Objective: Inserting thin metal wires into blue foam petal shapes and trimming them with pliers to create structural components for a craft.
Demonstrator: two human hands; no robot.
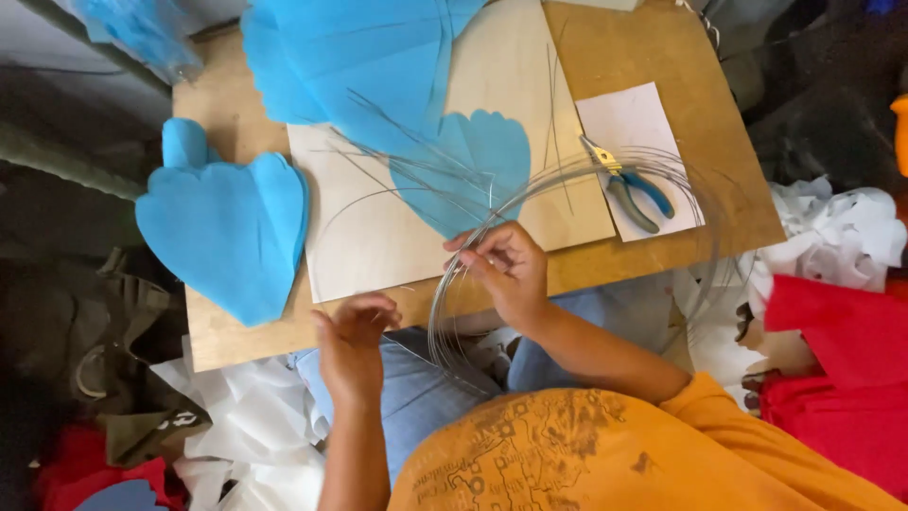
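My right hand (506, 270) pinches a coil of thin grey wire (567, 180) at the near edge of a wooden board (690, 85). The coil loops over the board and down past my lap. My left hand (352, 343) hovers just left of it over my jeans, fingers curled around what seems to be a fine wire strand. Several straight cut wires (407, 151) lie on a pale sheet beside a blue paper petal (473, 170).
Blue-handled pliers (636, 186) rest on a white paper at the right of the board. A stack of blue petals (227, 227) overhangs the left edge, and larger blue sheets (350, 57) lie at the back. White and red paper (842, 322) is piled on the floor.
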